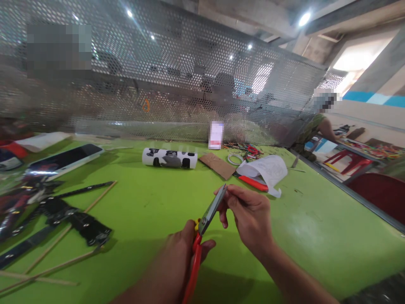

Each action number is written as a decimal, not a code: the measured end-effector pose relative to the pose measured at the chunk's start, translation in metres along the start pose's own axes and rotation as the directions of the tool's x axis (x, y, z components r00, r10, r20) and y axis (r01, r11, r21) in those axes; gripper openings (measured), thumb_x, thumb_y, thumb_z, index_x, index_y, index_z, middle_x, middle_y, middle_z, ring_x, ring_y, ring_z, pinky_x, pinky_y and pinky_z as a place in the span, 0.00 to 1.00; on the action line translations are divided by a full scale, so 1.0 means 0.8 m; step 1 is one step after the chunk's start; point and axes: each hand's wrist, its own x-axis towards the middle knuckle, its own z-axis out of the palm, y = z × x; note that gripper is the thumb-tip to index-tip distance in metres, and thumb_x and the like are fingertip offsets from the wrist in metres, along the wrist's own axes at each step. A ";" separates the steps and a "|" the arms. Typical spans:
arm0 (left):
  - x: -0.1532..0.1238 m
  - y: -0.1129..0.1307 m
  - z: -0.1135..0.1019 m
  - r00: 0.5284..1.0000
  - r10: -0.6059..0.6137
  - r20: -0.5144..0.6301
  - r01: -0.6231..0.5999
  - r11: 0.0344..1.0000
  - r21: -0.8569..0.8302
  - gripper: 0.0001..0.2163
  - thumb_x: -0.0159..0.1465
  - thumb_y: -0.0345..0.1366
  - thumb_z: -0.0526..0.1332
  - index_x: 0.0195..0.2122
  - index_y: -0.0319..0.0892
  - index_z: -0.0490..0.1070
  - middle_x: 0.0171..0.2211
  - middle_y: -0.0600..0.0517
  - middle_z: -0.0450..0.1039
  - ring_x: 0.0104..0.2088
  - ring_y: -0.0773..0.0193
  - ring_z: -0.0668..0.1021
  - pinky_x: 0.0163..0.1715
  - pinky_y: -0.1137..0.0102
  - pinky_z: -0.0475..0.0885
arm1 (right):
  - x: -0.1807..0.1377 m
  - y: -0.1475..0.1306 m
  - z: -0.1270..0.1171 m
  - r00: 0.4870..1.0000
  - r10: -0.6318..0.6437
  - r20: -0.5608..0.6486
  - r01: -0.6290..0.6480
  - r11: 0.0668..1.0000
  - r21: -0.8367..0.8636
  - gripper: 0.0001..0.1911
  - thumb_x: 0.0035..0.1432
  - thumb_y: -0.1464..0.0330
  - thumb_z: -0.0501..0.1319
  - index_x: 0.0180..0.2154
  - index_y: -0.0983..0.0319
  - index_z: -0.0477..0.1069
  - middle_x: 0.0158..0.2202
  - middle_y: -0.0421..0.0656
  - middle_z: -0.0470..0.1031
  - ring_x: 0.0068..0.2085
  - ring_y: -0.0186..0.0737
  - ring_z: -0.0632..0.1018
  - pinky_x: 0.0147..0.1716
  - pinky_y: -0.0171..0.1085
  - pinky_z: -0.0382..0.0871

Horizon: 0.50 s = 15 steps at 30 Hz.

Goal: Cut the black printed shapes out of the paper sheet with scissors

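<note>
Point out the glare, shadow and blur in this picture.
Head view, top: a ceiling light flares white; head view, right: pale glare washes the green tabletop; head view, bottom: shadow darkens it between the left forearm and right forearm; head view, centre: the left forearm looks softer than the scissors.

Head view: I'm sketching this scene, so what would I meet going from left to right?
Black straps, patterned tube, scissors, curled white paper, another person, dark red chair.
</note>
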 end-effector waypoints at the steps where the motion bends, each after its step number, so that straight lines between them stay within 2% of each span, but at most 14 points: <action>1: 0.000 0.001 -0.001 1.000 0.001 0.001 -0.001 1.000 0.006 0.11 0.61 0.47 0.58 0.33 0.45 0.65 0.31 0.46 0.78 0.32 0.53 0.78 0.29 0.66 0.70 | 0.000 0.001 -0.001 1.000 -0.007 0.004 0.007 1.000 -0.003 0.09 0.60 0.75 0.62 0.32 0.62 0.81 0.22 0.40 0.74 0.18 0.29 0.74 0.13 0.24 0.69; 8: -0.001 -0.005 0.001 1.000 0.000 0.000 0.000 1.000 -0.002 0.13 0.62 0.49 0.58 0.34 0.44 0.67 0.31 0.47 0.78 0.32 0.54 0.78 0.29 0.68 0.70 | 0.000 0.008 -0.007 0.998 -0.054 0.029 0.055 0.998 -0.015 0.09 0.62 0.75 0.61 0.33 0.62 0.80 0.23 0.40 0.74 0.18 0.29 0.74 0.13 0.25 0.68; 15: -0.002 -0.001 -0.003 1.000 0.022 0.006 -0.022 0.999 0.025 0.12 0.62 0.48 0.57 0.34 0.44 0.67 0.32 0.46 0.78 0.32 0.54 0.78 0.29 0.67 0.69 | 0.008 -0.005 -0.014 0.996 -0.044 0.079 0.052 0.993 -0.109 0.09 0.61 0.75 0.61 0.31 0.64 0.79 0.23 0.41 0.75 0.19 0.31 0.75 0.14 0.28 0.70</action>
